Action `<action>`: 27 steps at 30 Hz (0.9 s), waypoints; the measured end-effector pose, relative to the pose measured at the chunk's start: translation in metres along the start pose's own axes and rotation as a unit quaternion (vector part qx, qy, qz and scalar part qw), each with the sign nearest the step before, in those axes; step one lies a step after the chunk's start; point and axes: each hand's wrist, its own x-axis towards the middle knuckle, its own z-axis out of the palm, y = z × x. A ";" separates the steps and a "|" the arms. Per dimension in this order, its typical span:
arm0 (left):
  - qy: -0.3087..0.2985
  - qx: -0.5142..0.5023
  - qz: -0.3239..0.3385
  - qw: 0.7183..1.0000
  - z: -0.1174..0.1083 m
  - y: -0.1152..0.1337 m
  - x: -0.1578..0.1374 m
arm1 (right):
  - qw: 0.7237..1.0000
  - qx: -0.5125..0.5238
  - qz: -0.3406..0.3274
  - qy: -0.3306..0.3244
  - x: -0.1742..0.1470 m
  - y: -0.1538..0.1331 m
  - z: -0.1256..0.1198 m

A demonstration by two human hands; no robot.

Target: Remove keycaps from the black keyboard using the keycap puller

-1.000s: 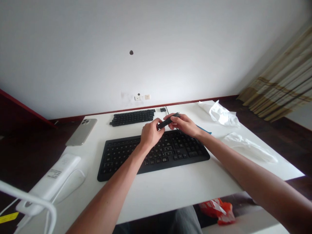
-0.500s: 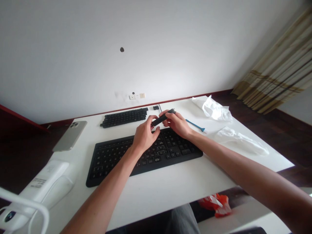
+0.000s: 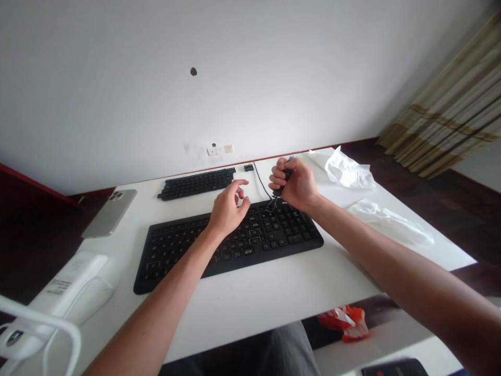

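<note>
My right hand (image 3: 295, 180) is closed in a fist around the black handle of a keycap puller (image 3: 276, 192). Its thin wire loop points down over the right part of the black keyboard (image 3: 168, 277); whether the wire touches the keys I cannot tell. Over the middle of the keyboard, my left hand (image 3: 228, 208) hovers with loosely curled fingers apart and nothing in them. Behind the keyboard lies a block of loose black keycaps (image 3: 195, 184) in rows, with a few small keycaps (image 3: 249, 167) to its right.
A phone (image 3: 111, 214) lies face down at the left, near a white power strip (image 3: 66, 284) with a white cable. Crumpled white wrapping (image 3: 346, 169) and a thin white bag (image 3: 391, 223) lie on the right of the white table (image 3: 250, 303). An orange-red bag (image 3: 346, 321) sits below its edge.
My left hand has let go of the keycap puller. My right hand has turned it upright and wrapped round its handle, wire end down. The blue tool is now hidden behind my right arm.
</note>
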 end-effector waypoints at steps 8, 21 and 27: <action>-0.006 -0.012 -0.002 1.000 0.000 -0.002 0.001 | 0.999 0.009 0.033 -0.041 -0.007 0.006 0.009; -0.010 -0.011 -0.006 1.000 0.000 -0.001 0.001 | 0.998 -0.018 0.048 -0.042 -0.006 0.011 0.006; -0.014 -0.005 0.000 1.000 0.000 -0.001 0.001 | 0.998 -0.027 0.048 -0.023 -0.008 0.013 0.009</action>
